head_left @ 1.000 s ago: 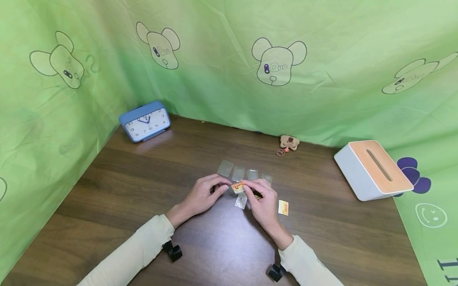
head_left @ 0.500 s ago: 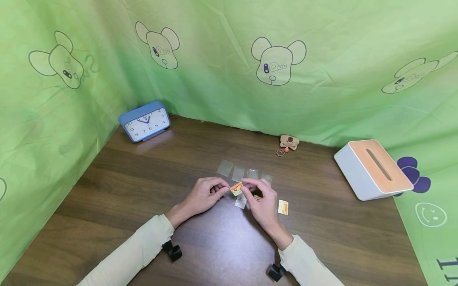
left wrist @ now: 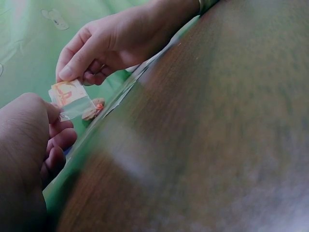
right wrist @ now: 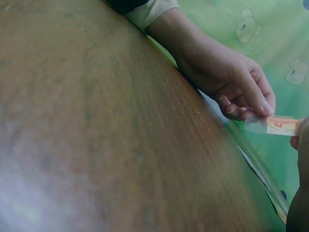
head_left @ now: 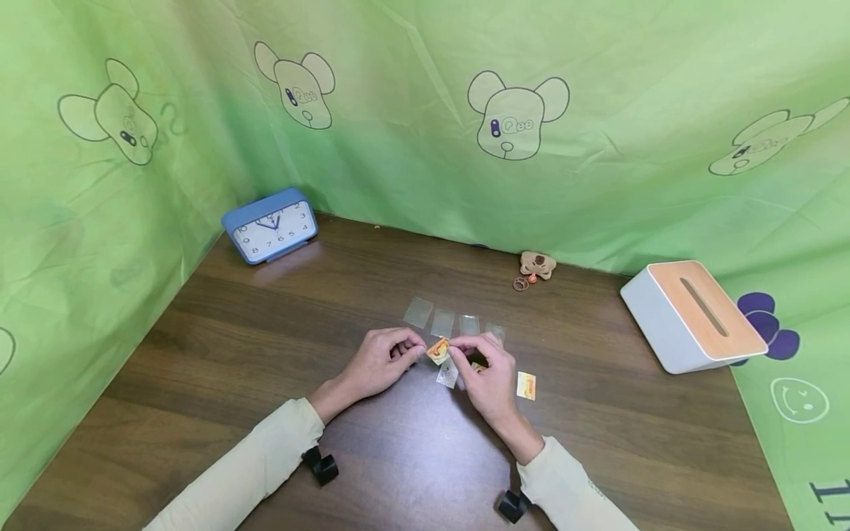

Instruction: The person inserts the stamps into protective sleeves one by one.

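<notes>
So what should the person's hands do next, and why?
Probably the right hand should ease the orange-printed card farther into the clear sleeve: the left hand pinches the sleeve's clear end, the right holds the card's opposite end, and clear film shows beyond the card.

Left fingers (head_left: pixel 409 356) and right fingers (head_left: pixel 460 360) pinched near each other, forearms (head_left: pixel 249 463) angled inward

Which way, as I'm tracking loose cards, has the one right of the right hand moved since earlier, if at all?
No: in the head view, the card stays put relative to the slotted box.
</notes>
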Available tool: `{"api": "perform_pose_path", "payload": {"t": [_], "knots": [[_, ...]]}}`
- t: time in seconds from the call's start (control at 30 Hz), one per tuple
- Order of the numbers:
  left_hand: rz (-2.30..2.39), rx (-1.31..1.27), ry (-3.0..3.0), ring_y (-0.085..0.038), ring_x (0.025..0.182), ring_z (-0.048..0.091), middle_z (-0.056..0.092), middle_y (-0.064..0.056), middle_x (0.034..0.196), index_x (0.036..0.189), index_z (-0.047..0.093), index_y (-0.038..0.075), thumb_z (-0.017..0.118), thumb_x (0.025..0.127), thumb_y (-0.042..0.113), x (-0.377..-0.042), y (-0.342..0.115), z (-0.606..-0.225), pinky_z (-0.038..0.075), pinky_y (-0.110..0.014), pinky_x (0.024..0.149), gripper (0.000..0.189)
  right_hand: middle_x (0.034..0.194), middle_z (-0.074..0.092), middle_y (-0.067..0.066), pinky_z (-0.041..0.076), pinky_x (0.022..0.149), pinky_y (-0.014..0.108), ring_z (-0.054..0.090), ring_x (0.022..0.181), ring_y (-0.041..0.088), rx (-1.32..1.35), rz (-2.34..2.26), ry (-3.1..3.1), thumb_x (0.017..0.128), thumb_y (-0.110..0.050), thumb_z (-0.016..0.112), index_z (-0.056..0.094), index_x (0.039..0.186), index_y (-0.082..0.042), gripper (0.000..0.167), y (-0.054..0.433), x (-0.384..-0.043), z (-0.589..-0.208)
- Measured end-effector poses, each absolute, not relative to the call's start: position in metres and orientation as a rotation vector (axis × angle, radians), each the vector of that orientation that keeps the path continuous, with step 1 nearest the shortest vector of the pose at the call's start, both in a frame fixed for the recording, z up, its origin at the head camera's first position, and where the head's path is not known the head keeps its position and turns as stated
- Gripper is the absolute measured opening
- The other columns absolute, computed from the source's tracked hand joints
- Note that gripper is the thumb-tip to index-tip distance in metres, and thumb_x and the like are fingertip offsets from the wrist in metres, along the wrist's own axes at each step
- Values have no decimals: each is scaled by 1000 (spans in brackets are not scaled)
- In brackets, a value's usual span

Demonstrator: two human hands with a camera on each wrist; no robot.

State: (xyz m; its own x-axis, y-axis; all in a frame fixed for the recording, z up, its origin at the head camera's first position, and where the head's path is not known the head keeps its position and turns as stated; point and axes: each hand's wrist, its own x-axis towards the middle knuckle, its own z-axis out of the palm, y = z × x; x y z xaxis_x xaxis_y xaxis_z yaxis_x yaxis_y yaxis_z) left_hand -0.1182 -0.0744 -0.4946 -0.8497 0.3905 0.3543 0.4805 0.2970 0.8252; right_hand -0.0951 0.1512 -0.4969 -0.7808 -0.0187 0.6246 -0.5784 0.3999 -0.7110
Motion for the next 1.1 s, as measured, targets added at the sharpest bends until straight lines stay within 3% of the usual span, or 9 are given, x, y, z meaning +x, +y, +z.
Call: {"api": "perform_pose_path", "payload": {"t": [0.23,0.47,0.73,1.1], "knots": [[-1657,-802,-2445,-2,71,62,71,3,82,97,80,7,78,102,3,-118,-74,-496,56,-24,63,7,89,79,10,54,78,32,69,80,29,562,1438,-2135,80,10,92,83,99,-4,26,152,-94,-499],[-1719,-791,-2436,-2,67,63,72,3,81,98,80,7,77,102,2,-118,-73,-496,57,-24,61,7,89,79,11,54,77,33,69,76,30,609,1460,-2135,79,10,93,82,101,-3,28,151,-93,-497],[-1630,-808,-2438,-2,67,53,72,5,87,99,83,11,81,101,7,-118,-74,-495,43,-20,59,4,84,75,14,56,67,33,66,73,29,623,1468,-2119,77,21,87,80,97,3,27,150,-95,-500],[-1635,-822,-2453,-1,70,59,74,3,84,96,81,9,80,100,4,-117,-74,-495,50,-21,61,6,91,78,10,58,71,32,69,77,26,650,1528,-2137,82,10,90,82,104,-4,27,151,-92,-498]]}}
